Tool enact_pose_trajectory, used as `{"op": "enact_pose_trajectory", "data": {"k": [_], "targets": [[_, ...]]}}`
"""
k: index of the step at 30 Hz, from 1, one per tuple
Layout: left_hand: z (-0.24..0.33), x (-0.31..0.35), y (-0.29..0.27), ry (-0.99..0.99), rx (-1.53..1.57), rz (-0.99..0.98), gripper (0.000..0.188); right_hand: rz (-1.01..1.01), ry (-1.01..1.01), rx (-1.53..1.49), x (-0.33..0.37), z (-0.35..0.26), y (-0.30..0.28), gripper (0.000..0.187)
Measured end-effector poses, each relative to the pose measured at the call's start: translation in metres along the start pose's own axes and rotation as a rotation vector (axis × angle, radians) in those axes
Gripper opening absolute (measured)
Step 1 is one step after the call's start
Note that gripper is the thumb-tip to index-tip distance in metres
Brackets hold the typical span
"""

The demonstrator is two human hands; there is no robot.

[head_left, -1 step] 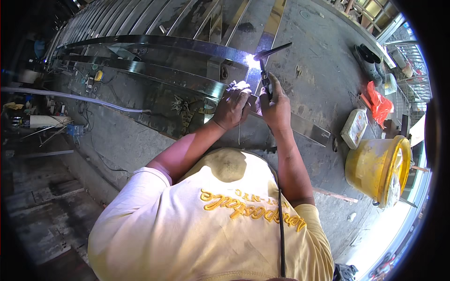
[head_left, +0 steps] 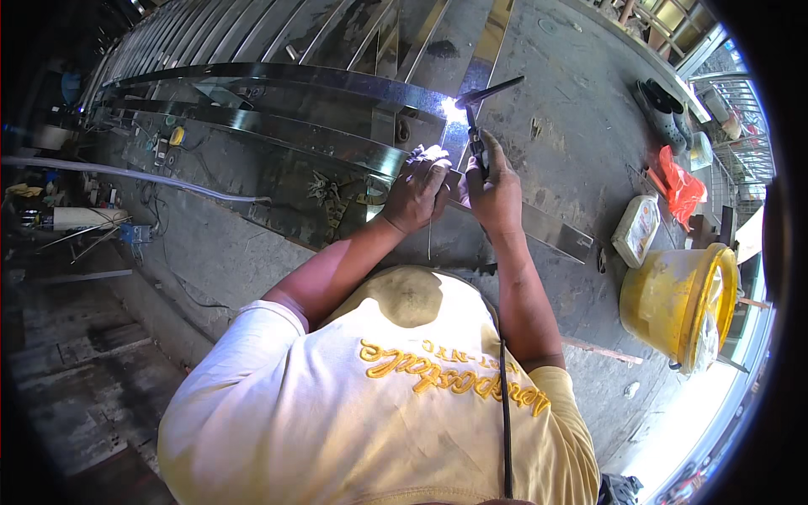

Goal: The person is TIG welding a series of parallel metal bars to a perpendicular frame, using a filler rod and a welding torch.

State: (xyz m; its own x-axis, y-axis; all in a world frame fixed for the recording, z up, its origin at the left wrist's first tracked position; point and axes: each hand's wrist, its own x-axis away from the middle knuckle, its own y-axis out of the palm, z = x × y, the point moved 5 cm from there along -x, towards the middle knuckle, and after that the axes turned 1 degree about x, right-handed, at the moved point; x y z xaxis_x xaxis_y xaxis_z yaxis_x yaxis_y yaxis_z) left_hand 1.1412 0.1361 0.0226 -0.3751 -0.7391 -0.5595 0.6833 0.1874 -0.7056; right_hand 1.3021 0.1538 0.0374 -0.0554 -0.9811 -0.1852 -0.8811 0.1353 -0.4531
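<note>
My right hand (head_left: 495,195) is wrapped round a black welding torch (head_left: 476,145), its long back cap pointing up to the right. A bright white arc (head_left: 454,108) glows at the torch head, where a long metal bar (head_left: 337,77) meets a crossing flat strip (head_left: 486,52). Close on the left, my left hand (head_left: 414,195) is closed and rests by the metalwork. A thin wire (head_left: 430,240) hangs below its fingers, which seem to hold it. Its fingertips are washed out by the glare. Under both hands lies another flat metal strip (head_left: 551,229), running to the right.
Several parallel metal slats (head_left: 244,34) extend to the far left. At right stand a yellow bucket (head_left: 661,295), a white container (head_left: 636,231), a red plastic bag (head_left: 677,189) and grey clogs (head_left: 665,114). Loose metal pieces (head_left: 328,198) and a pale hose (head_left: 135,171) lie left.
</note>
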Motion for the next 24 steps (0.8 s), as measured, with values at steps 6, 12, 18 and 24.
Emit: {"op": "enact_pose_trajectory", "data": {"k": [6,12,18,24], "targets": [[0.001,-0.001,-0.001,0.005,-0.005,0.012,0.039,-0.007,0.041,0.011,0.0,-0.004,-0.002,0.047],[-0.001,-0.001,0.0,0.003,0.015,0.007,0.044,0.01,0.014,0.053,0.0,-0.008,-0.004,0.047],[-0.001,0.0,0.0,0.009,0.008,0.01,0.044,-0.01,0.022,0.09,0.0,-0.009,-0.005,0.047],[-0.004,0.004,0.004,-0.019,-0.037,-0.008,0.042,-0.042,0.057,-0.019,0.002,-0.002,-0.002,0.048]]}}
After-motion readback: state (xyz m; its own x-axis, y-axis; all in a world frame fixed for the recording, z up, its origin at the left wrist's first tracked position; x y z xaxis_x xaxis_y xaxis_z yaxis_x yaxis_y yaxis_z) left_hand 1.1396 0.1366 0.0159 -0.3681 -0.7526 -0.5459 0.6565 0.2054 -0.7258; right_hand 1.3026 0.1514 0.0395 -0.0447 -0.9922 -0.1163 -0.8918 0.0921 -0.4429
